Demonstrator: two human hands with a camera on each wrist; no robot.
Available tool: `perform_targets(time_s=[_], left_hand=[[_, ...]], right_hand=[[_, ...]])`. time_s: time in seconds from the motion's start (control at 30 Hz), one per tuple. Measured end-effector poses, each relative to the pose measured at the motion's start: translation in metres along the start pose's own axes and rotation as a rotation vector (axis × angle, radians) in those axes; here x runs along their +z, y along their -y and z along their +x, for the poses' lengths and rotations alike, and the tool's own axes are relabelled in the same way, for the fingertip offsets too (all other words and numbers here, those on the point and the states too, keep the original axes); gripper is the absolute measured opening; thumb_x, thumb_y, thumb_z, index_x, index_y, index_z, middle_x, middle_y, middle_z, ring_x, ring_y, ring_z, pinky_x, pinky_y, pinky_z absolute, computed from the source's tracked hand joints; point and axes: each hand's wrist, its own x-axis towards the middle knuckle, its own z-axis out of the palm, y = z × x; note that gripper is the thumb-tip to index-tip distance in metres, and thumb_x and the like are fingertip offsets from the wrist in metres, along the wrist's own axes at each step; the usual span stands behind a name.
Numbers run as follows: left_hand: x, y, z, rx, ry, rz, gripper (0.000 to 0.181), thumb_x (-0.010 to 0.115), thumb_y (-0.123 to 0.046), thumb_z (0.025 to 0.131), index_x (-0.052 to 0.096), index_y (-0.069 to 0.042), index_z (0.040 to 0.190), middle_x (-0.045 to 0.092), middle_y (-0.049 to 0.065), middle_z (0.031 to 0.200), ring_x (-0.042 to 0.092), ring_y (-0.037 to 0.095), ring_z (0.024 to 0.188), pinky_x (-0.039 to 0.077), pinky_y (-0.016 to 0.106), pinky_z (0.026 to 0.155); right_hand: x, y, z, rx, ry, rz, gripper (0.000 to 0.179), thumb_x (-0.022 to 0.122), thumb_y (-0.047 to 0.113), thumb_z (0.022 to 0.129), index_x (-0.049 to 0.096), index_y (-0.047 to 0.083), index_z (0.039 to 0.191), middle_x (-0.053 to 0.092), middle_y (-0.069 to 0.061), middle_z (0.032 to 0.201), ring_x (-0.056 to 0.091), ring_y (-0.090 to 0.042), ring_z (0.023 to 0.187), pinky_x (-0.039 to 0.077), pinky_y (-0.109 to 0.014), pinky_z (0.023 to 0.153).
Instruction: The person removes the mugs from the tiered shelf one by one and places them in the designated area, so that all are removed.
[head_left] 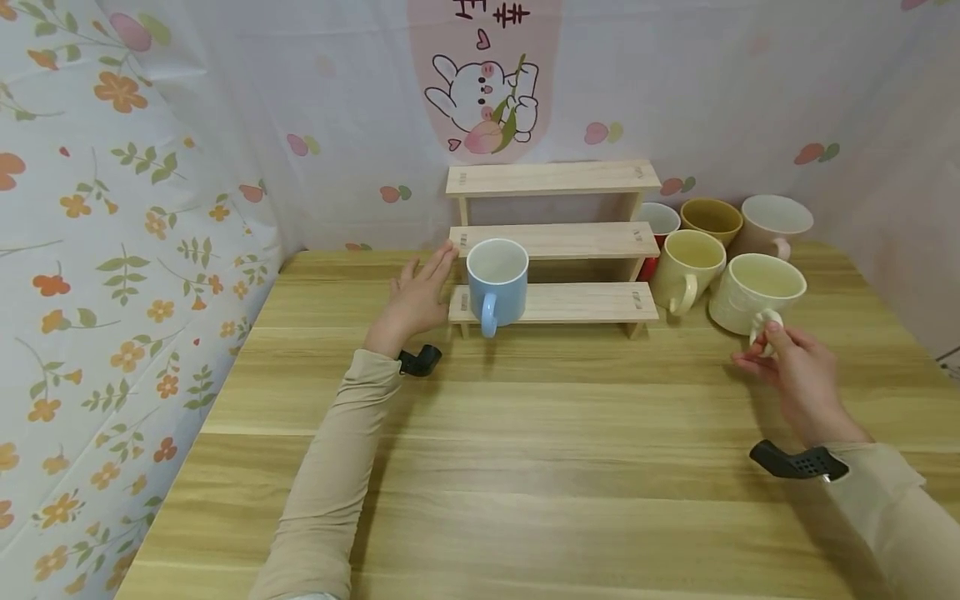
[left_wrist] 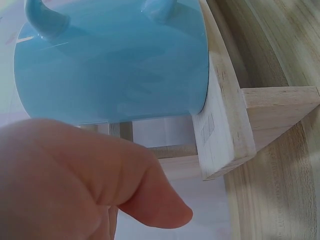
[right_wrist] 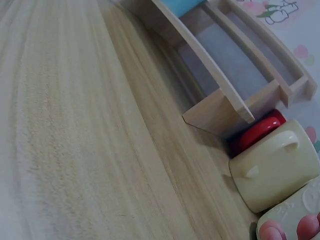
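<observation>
A blue mug point(head_left: 497, 287) stands on the left end of the lowest step of the three-tier wooden rack point(head_left: 577, 302), its handle facing the front. My left hand point(head_left: 414, 302) is beside the rack's left end, fingers extended near the middle step; whether they touch the wood I cannot tell. In the left wrist view the thumb point(left_wrist: 150, 195) lies beside the mug, not wrapped around it. At the right, my right hand point(head_left: 806, 379) pinches the handle of a pale cream embossed mug point(head_left: 742, 298) standing on the table. Only fingertips point(right_wrist: 307, 227) show in the right wrist view.
Right of the rack cluster a yellow-cream mug point(head_left: 678, 279), a mustard mug point(head_left: 711, 218), a white-rimmed mug point(head_left: 772, 218) and a partly hidden red mug point(right_wrist: 257, 134). The wooden table point(head_left: 525, 467) meets floral cloth point(head_left: 150, 250) at the left and back.
</observation>
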Motion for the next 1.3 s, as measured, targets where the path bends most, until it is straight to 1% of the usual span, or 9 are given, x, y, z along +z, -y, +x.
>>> perform_targets(time_s=[0.2,0.33,0.37,0.47,0.6,0.73,0.97,1.13,1.3], left_hand=[[0.000,-0.001,-0.001,-0.001,-0.001,0.000,0.090,0.053,-0.001,0.083,0.005,-0.023,0.155,-0.005,-0.010,0.162,0.000,0.045,0.144,0.007,0.073,0.107],[0.000,-0.001,-0.001,-0.002,-0.002,-0.007,0.090,0.053,-0.001,0.083,0.005,-0.024,0.155,-0.006,-0.012,0.161,-0.001,0.044,0.145,0.006,0.073,0.107],[0.000,-0.001,-0.001,-0.002,-0.002,-0.008,0.090,0.053,-0.001,0.084,0.005,-0.024,0.155,-0.006,-0.012,0.161,-0.001,0.044,0.144,0.006,0.073,0.107],[0.000,-0.001,-0.002,-0.001,-0.002,-0.005,0.089,0.053,-0.001,0.084,0.004,-0.024,0.155,-0.006,-0.012,0.161,-0.001,0.045,0.144,0.006,0.073,0.107],[0.001,-0.001,-0.002,0.007,0.000,-0.002,0.088,0.053,-0.002,0.084,0.005,-0.024,0.155,-0.005,-0.010,0.162,-0.001,0.045,0.144,0.006,0.073,0.107],[0.001,-0.001,-0.001,0.006,0.005,0.001,0.088,0.053,-0.003,0.085,0.005,-0.024,0.155,-0.005,-0.011,0.161,0.000,0.045,0.144,0.007,0.073,0.107],[0.001,-0.002,0.000,-0.004,0.002,0.007,0.088,0.053,-0.003,0.085,0.005,-0.025,0.155,-0.006,-0.013,0.161,0.000,0.045,0.144,0.007,0.073,0.107],[0.001,-0.002,0.001,-0.005,0.002,0.004,0.089,0.054,-0.002,0.084,0.005,-0.025,0.155,-0.006,-0.013,0.161,0.001,0.045,0.144,0.006,0.073,0.107],[0.001,-0.002,0.001,-0.006,0.001,0.000,0.089,0.053,-0.002,0.084,0.005,-0.024,0.155,-0.006,-0.013,0.161,-0.001,0.044,0.145,0.005,0.074,0.106]], right_hand=[[0.000,-0.003,0.008,-0.022,-0.024,0.027,0.017,0.057,0.013,0.094,0.064,0.000,0.087,0.059,-0.007,0.067,0.070,-0.020,0.062,0.058,-0.029,0.062],[-0.003,-0.008,0.014,-0.034,-0.044,0.003,0.018,0.058,0.014,0.094,0.064,0.000,0.085,0.059,-0.006,0.067,0.069,-0.019,0.060,0.058,-0.029,0.062],[-0.004,-0.009,0.016,-0.035,-0.055,-0.017,0.019,0.058,0.016,0.094,0.064,0.001,0.084,0.059,-0.005,0.067,0.069,-0.018,0.061,0.058,-0.029,0.062],[-0.006,-0.010,0.019,-0.033,-0.040,-0.030,0.020,0.057,0.017,0.094,0.064,0.001,0.085,0.059,-0.004,0.068,0.069,-0.018,0.062,0.058,-0.028,0.063],[-0.006,-0.008,0.021,-0.020,-0.012,-0.003,0.020,0.055,0.017,0.096,0.062,0.001,0.087,0.058,-0.006,0.068,0.069,-0.019,0.062,0.058,-0.028,0.063],[-0.008,-0.007,0.025,-0.009,-0.019,-0.001,0.020,0.053,0.016,0.097,0.062,0.001,0.087,0.058,-0.005,0.068,0.069,-0.019,0.062,0.058,-0.028,0.063],[-0.012,-0.006,0.035,-0.003,-0.005,0.003,0.021,0.055,0.018,0.096,0.061,-0.001,0.088,0.058,-0.006,0.069,0.070,-0.020,0.064,0.058,-0.029,0.064],[-0.014,-0.005,0.040,0.011,-0.004,0.000,0.021,0.056,0.019,0.095,0.060,0.000,0.087,0.059,-0.005,0.068,0.070,-0.020,0.063,0.058,-0.030,0.063],[-0.014,-0.001,0.042,0.022,0.027,-0.027,0.024,0.053,0.018,0.097,0.060,0.000,0.083,0.063,-0.005,0.069,0.071,-0.020,0.063,0.058,-0.030,0.061]])
